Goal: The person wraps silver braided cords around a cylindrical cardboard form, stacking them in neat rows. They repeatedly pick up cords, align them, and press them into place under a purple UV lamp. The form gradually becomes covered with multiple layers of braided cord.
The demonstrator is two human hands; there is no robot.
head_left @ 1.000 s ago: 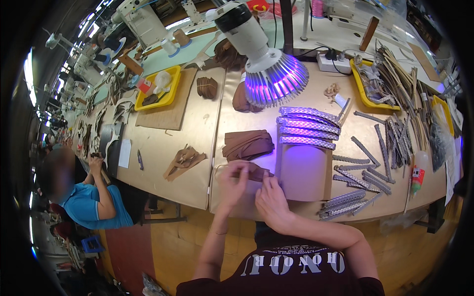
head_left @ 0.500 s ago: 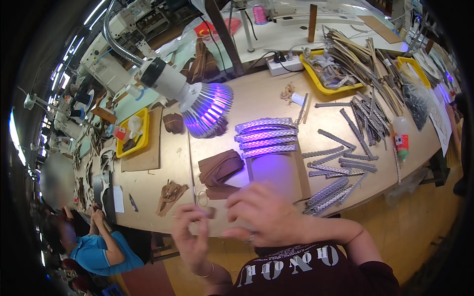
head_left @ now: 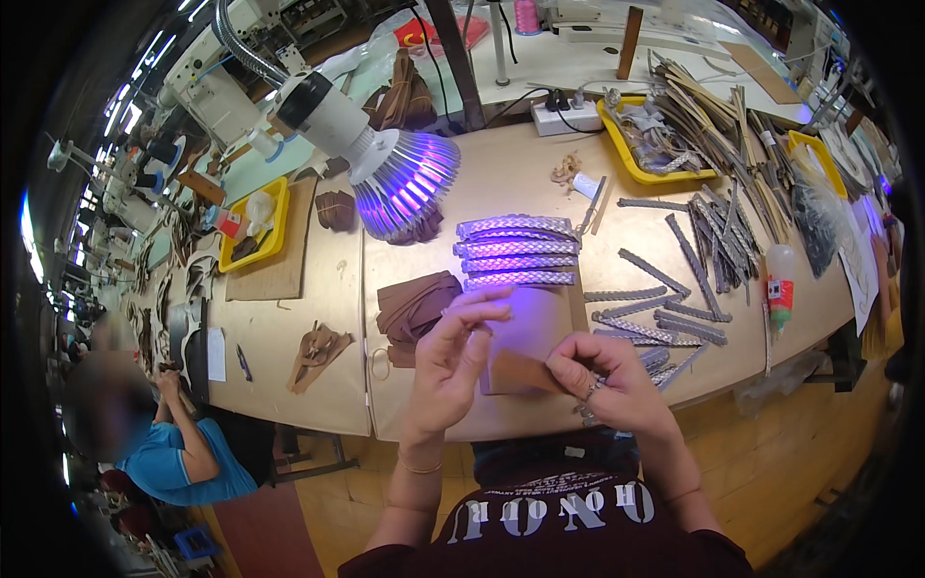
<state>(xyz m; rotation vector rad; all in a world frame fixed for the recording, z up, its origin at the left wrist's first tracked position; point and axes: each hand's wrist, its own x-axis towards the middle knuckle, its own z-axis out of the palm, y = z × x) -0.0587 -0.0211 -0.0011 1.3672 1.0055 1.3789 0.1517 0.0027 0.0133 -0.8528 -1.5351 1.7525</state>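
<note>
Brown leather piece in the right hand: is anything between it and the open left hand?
Nothing visible. The right hand pinches the brown leather piece at its right end; the left hand is open just beside its left end, fingers spread, with only the workbench below.

Braided strips (head_left: 518, 252) behind board (head_left: 525, 328); lamp (head_left: 385, 164) left.

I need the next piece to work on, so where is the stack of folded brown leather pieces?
In the head view, the stack of brown leather pieces lies on the workbench, just above the left hand, below the purple lamp.

purple lamp (head_left: 403, 183), braided strips (head_left: 517, 252), yellow trays (head_left: 252, 224)
</note>
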